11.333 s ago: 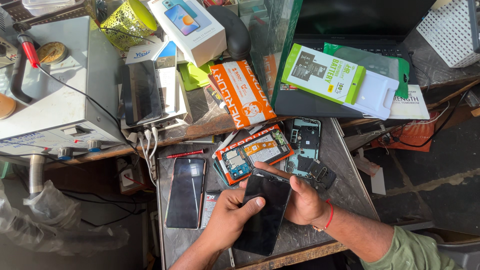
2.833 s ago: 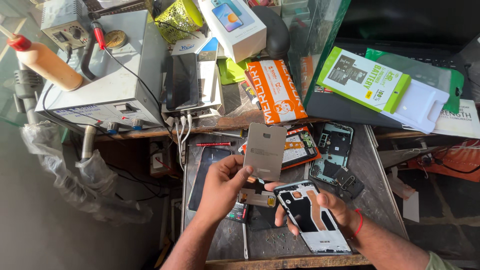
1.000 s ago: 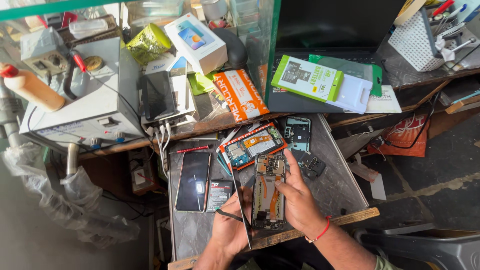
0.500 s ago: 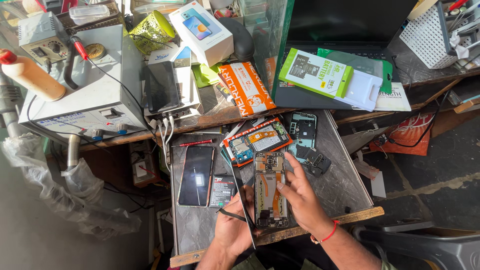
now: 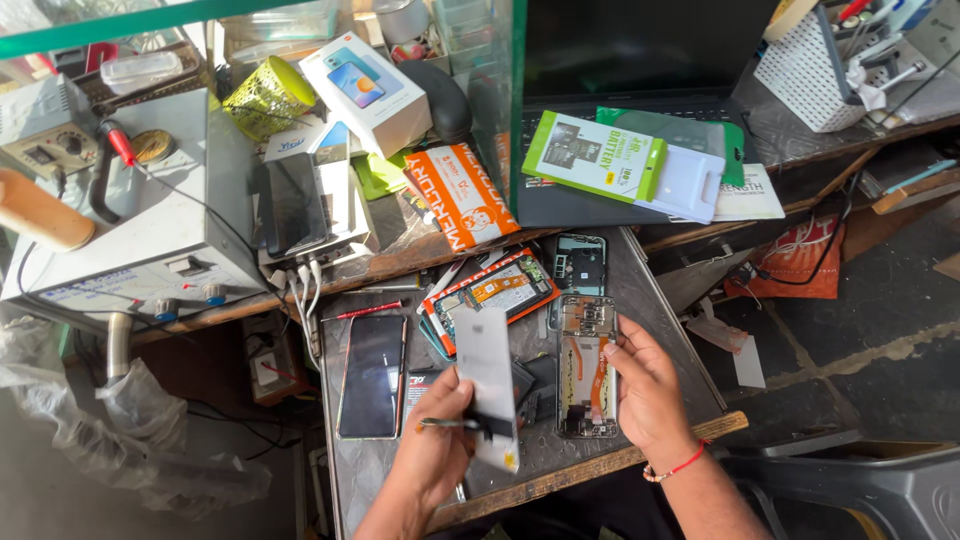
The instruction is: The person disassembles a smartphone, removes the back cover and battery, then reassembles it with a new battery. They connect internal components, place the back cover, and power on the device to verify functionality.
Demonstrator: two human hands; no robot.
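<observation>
Left hand: my left hand (image 5: 432, 447) is closed around a flat grey phone battery (image 5: 487, 378), lifted clear of the worktop (image 5: 665, 330) and tilted; a thin pair of tweezers (image 5: 448, 424) sticks out across the same fingers.
Right hand: my right hand (image 5: 645, 392) is curled on the right edge of the opened phone (image 5: 587, 364), pinning it flat; a red thread band sits on that wrist.
Opened phone: it lies face down with its back off, just right of the battery, showing an orange flex strip and the board at its top end.
Near left: I see a whole smartphone (image 5: 371, 376) with a dark screen lying flat, well left of the hands, and a red pen (image 5: 368, 311) just above it.
Middle: another stripped phone with orange parts (image 5: 492, 293) lies tilted above the battery; a teal phone frame (image 5: 581, 264) sits beside it.
Far left: a grey power supply unit (image 5: 135, 210) carries a red-tipped probe.
Far centre: an orange packet (image 5: 460, 196) and a white phone box (image 5: 366, 92).
Far right: a green battery pack box (image 5: 594, 156) rests on a laptop (image 5: 640, 50).
</observation>
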